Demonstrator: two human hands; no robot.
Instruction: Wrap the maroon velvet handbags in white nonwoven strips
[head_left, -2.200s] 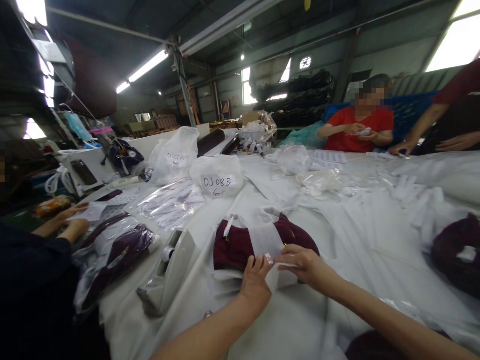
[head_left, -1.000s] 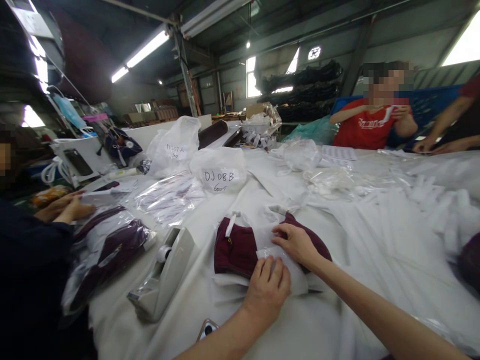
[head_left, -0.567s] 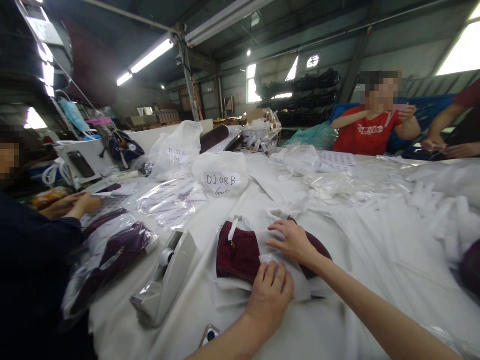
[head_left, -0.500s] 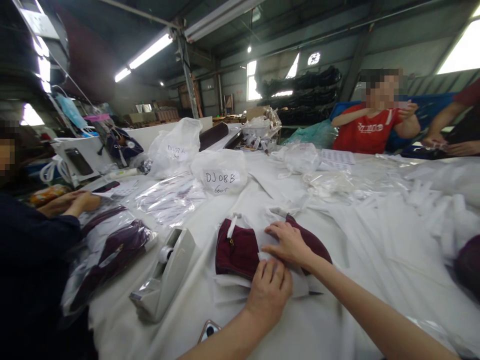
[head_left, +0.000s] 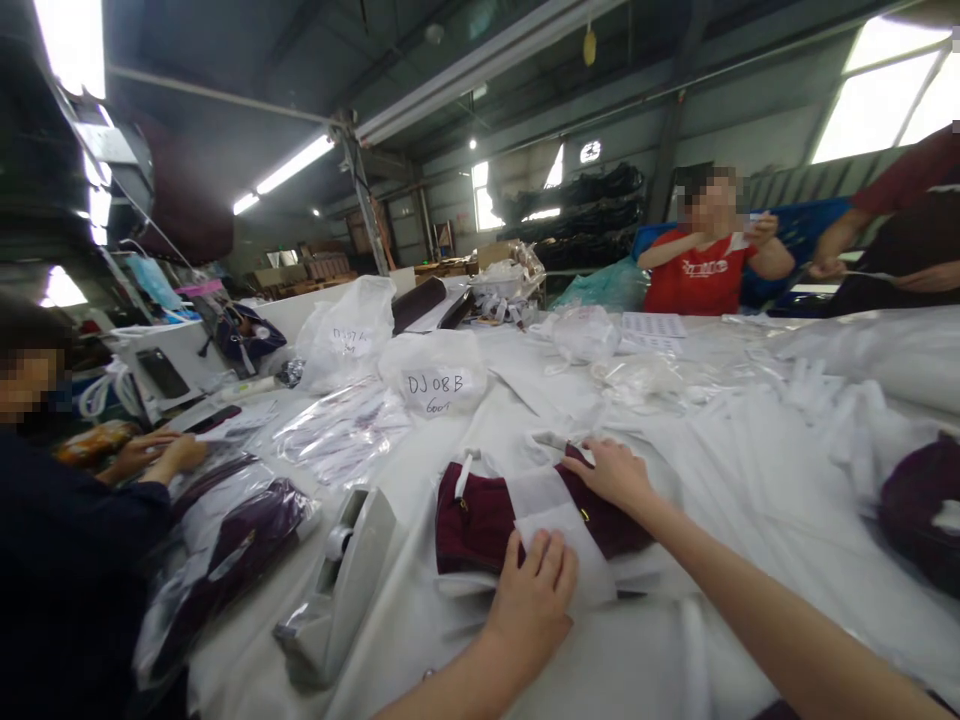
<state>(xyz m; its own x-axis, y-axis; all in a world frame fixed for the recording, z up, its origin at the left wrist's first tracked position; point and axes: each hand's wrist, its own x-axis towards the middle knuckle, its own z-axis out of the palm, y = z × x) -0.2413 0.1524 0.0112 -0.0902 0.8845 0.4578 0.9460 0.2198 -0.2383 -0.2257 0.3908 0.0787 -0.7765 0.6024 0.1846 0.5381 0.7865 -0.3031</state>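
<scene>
A maroon fabric bag (head_left: 476, 520) with a zipper lies on the white-covered table in front of me. A strip of white tissue paper (head_left: 551, 496) wraps its middle. My left hand (head_left: 534, 595) rests on the lower part of this strip, fingers stretched out over the paper. At the bag's upper right edge, my right hand (head_left: 616, 474) touches the maroon fabric with extended fingers; its fingertips are partly hidden. One zipper pull (head_left: 465, 478) on the left is covered in white wrapping. Between the hands, a small gold-coloured fitting (head_left: 584, 515) shows beside the paper.
Left of the bag stands a grey tape dispenser (head_left: 337, 590). Beyond it lies a maroon bag in clear plastic (head_left: 232, 550), near a co-worker's hands (head_left: 161, 455). A white bag marked DJ08B (head_left: 435, 375) stands ahead. White strips (head_left: 750, 470) spread rightward. A person in red (head_left: 694, 270) sits opposite.
My right hand has moved from the paper at the middle to the bag's upper right edge, uncovering the strip and the gold-coloured fitting. The left hand stays on the paper. The view has shifted slightly.
</scene>
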